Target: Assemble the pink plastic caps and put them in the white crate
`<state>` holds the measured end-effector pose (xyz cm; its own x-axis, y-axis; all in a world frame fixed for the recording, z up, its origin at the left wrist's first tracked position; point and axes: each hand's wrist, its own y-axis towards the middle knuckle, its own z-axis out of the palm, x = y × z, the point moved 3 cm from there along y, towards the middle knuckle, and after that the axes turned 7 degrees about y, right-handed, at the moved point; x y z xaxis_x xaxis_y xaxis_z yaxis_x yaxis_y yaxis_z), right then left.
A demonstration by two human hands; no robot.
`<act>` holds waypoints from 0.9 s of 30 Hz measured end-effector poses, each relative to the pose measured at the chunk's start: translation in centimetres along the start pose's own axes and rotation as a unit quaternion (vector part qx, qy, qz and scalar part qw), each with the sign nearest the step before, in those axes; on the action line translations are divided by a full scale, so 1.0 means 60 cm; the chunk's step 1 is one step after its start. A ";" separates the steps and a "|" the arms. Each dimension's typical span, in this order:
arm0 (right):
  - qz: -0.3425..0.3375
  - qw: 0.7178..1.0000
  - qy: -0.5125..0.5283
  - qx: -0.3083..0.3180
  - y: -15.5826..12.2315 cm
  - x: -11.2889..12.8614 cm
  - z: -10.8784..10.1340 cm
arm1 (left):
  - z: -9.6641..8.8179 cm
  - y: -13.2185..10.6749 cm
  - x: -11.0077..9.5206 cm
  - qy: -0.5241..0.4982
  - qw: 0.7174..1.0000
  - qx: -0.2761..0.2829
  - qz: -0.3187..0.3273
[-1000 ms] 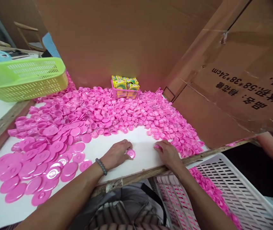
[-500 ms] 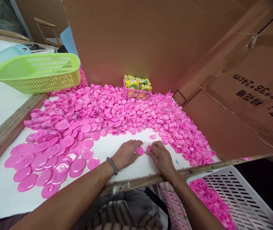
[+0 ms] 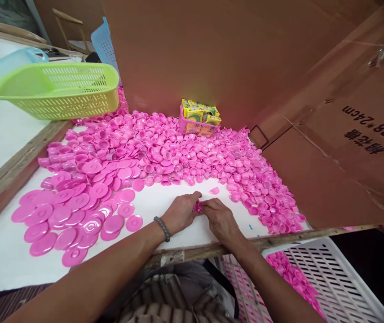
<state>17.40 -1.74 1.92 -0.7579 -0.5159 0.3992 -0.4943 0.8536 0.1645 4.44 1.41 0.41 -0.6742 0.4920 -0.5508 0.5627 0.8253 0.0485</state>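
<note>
My left hand (image 3: 181,212) is closed, pinching a small pink toy cup (image 3: 197,206) just above the white tabletop (image 3: 174,235). My right hand (image 3: 222,220) meets it from the right, its thumb and fingers closed at the same spot. The fingers cover most of the pink plastic there, so where one piece ends and another begins is hidden. A single loose pink piece (image 3: 214,190) lies on the white surface beyond the hands. Behind it spreads a wide heap of small pink cups (image 3: 192,157). Pink saucers (image 3: 77,220) are piled left of my left forearm.
A pink basket (image 3: 198,128) of yellow packets sits in the heap against the cardboard wall (image 3: 228,58). A green basket (image 3: 77,103) rests at the left, beyond the wooden edge strip (image 3: 19,166). A white crate (image 3: 343,273) with pink pieces stands below the table, right.
My right hand has moved left, closing the gap to my left hand, so the pink pieces they held apart are now together. The view has shifted slightly.
</note>
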 end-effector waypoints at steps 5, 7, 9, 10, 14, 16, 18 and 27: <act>-0.021 0.998 -0.050 0.040 0.003 0.003 0.007 | 0.000 0.001 0.003 -0.018 1.000 -0.006 -0.005; -0.027 0.997 -0.059 0.039 0.002 0.006 0.009 | 0.000 0.002 0.005 -0.029 0.999 0.002 -0.016; -0.027 0.998 -0.051 0.022 -0.001 0.008 0.009 | -0.001 0.001 0.007 -0.045 0.999 0.010 -0.023; -0.027 0.999 -0.043 0.010 -0.002 0.009 0.008 | -0.002 0.001 0.008 -0.053 0.998 0.010 -0.023; -0.018 0.999 -0.016 -0.023 -0.008 0.010 0.009 | -0.006 -0.003 0.006 -0.070 0.997 0.003 -0.013; -0.015 1.000 -0.013 -0.024 -0.009 0.008 0.011 | -0.008 -0.004 0.003 -0.067 0.998 0.004 -0.016; -0.014 0.999 -0.002 -0.029 -0.009 0.004 0.013 | -0.009 -0.005 0.001 -0.061 0.998 0.006 -0.026; 0.187 0.930 0.297 -0.113 -0.001 -0.029 0.017 | -0.014 0.002 0.024 -0.198 0.980 -0.011 -0.008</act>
<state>18.32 -0.94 0.27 -0.4569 -0.1070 0.8831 -0.0909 0.9932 0.0733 3.15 2.46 0.31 -0.4415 0.3369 -0.8316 0.5402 0.8398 0.0534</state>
